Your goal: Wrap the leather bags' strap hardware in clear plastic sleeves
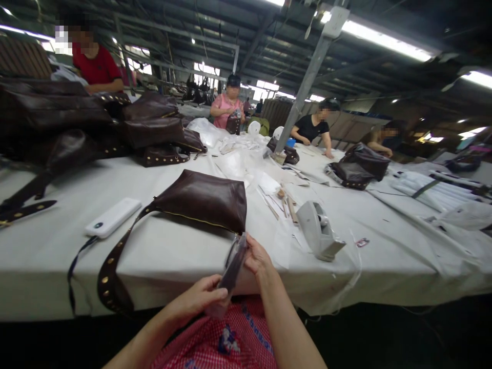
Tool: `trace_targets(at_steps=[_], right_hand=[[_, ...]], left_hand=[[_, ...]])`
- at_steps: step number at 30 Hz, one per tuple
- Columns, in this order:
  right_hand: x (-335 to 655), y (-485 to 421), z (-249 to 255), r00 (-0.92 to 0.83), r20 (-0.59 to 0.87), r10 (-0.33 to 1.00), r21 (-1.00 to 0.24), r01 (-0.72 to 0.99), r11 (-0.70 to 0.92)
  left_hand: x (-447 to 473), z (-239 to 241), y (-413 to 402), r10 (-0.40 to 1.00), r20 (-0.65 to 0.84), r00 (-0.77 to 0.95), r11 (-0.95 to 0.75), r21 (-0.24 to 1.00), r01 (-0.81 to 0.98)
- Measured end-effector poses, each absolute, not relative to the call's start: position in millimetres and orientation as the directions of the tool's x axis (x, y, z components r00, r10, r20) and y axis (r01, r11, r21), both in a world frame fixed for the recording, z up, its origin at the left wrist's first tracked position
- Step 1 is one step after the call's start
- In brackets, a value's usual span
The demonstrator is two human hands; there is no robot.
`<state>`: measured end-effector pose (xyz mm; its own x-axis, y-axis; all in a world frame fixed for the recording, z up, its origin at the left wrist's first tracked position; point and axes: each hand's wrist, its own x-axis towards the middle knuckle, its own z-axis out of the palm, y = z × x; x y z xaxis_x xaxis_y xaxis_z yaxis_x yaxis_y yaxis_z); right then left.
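Note:
A dark brown leather bag (207, 200) lies on its side on the white-covered table, its zipper edge towards me. Its studded strap (115, 271) hangs over the table's front edge. Just in front of the bag, a strap in a clear plastic sleeve (231, 269) is held between my hands. My left hand (205, 294) pinches its lower end, thumb on top. At the upper end, close to the bag's corner, my right hand (255, 253) has its fingers closed around it. Whether the sleeved strap is joined to the bag I cannot tell.
A white power bank (113, 218) with a dark cord lies left of the bag. Brown bags (154, 128) are piled at the back left. To the right stands a white tape dispenser (319, 230), near scraps (284, 202). Several people work across the table (384, 230).

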<state>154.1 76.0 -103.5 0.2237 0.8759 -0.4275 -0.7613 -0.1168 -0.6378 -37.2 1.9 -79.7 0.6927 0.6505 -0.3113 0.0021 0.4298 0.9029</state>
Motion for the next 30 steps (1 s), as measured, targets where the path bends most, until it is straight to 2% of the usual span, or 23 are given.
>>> trace_targets(at_steps=[2, 5, 9, 11, 14, 17, 19, 20, 23, 26, 30], right_hand=[[151, 73, -101, 0.245, -0.396, 0.885, -0.683, -0.722, -0.105], [147, 71, -99, 0.283, -0.359, 0.889, -0.755, -0.648, -0.099], [144, 68, -97, 0.322, -0.300, 0.898, -0.847, -0.524, -0.095], [146, 63, -95, 0.337, -0.255, 0.906, -0.890, -0.448, -0.084], [154, 51, -90, 0.367, -0.172, 0.914, -0.947, -0.316, -0.051], [166, 40, -80, 0.408, 0.043, 0.912, -0.998, 0.055, 0.022], [172, 37, -73, 0.340, 0.181, 0.923, -0.945, 0.319, 0.068], [174, 37, -70, 0.279, 0.204, 0.938, -0.918, 0.388, 0.084], [178, 43, -66, 0.109, 0.207, 0.972, -0.870, 0.475, 0.132], [180, 50, -68, 0.036, 0.265, 0.964, -0.807, 0.555, 0.201], [181, 54, -73, -0.056, 0.353, 0.934, -0.715, 0.628, 0.308]], left_hand=[[-27, -81, 6, 0.723, -0.279, 0.632, 0.288, 0.953, 0.091], [-8, -77, 12, 0.775, -0.240, 0.584, 0.116, 0.964, 0.241], [5, -63, 14, 0.788, -0.180, 0.588, -0.096, 0.908, 0.407], [4, -59, 12, 0.811, -0.176, 0.558, -0.145, 0.863, 0.484], [-3, -57, 11, 0.844, -0.177, 0.507, -0.148, 0.831, 0.537], [-8, -59, 13, 0.850, -0.156, 0.503, -0.140, 0.853, 0.502], [-10, -60, 15, 0.841, -0.156, 0.517, -0.126, 0.875, 0.468], [-11, -61, 15, 0.835, -0.160, 0.527, -0.116, 0.884, 0.452], [-12, -62, 17, 0.826, -0.162, 0.541, -0.104, 0.898, 0.427], [-13, -60, 16, 0.815, -0.173, 0.553, -0.084, 0.909, 0.408], [-12, -59, 15, 0.791, -0.237, 0.564, 0.066, 0.950, 0.307]])
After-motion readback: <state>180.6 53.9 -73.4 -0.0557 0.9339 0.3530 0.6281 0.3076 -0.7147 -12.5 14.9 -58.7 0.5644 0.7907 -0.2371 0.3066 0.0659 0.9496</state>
